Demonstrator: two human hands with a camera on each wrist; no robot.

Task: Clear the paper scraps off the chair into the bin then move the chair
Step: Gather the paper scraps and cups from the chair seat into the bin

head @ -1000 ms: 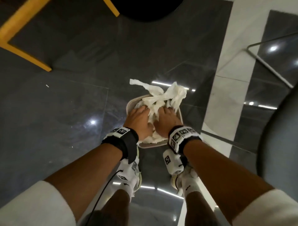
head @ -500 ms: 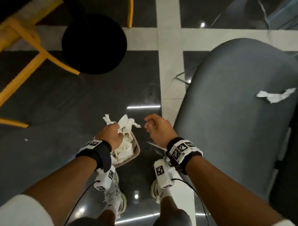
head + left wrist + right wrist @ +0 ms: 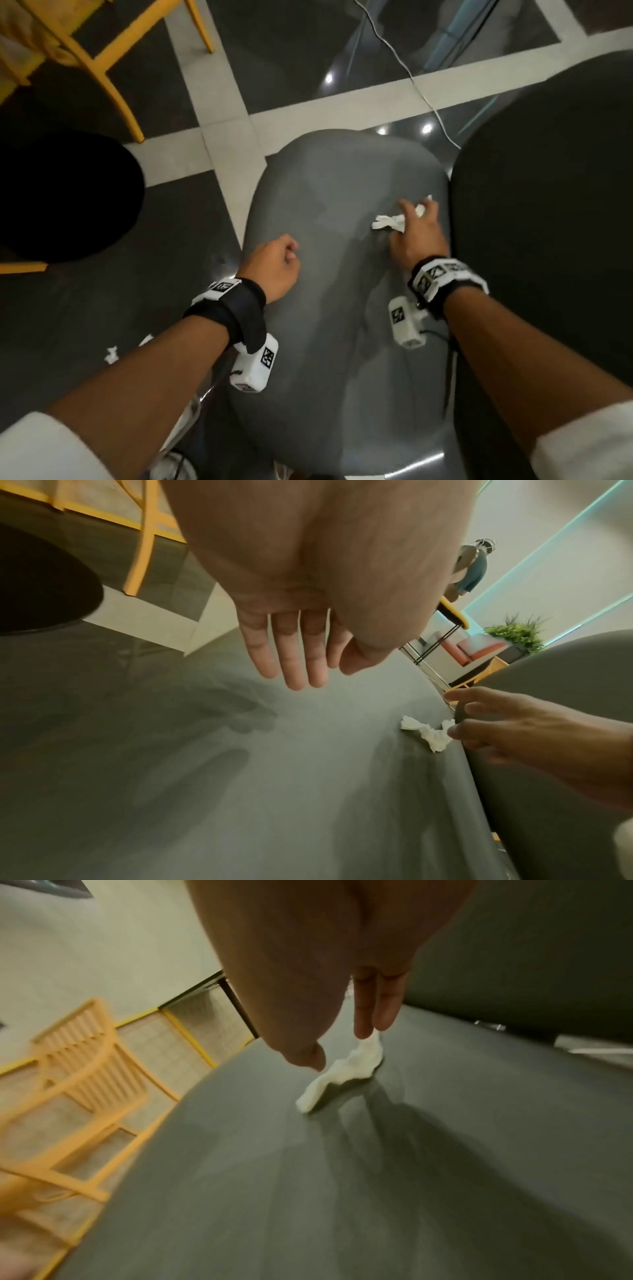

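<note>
The grey chair seat (image 3: 335,291) fills the middle of the head view, its dark backrest (image 3: 555,240) at the right. One crumpled white paper scrap (image 3: 388,222) lies near the seat's back right. My right hand (image 3: 412,214) is spread over it. In the right wrist view two fingertips (image 3: 375,1020) touch the top of the scrap (image 3: 346,1069), with the thumb apart beside it. My left hand (image 3: 286,255) hovers over the seat's left edge. Its fingers (image 3: 294,658) hang relaxed and hold nothing. The bin is hidden behind my left forearm.
A yellow wooden chair (image 3: 102,65) stands at the far left, with a black round surface (image 3: 51,195) below it. A thin white cable (image 3: 411,78) runs over the tiled floor beyond the seat. Bits of white paper (image 3: 112,354) show by my left forearm.
Both hands left the paper-filled bin and my view swung right to the chair. The right hand reached onto the scrap on the seat. The left hand came over the seat's left edge.
</note>
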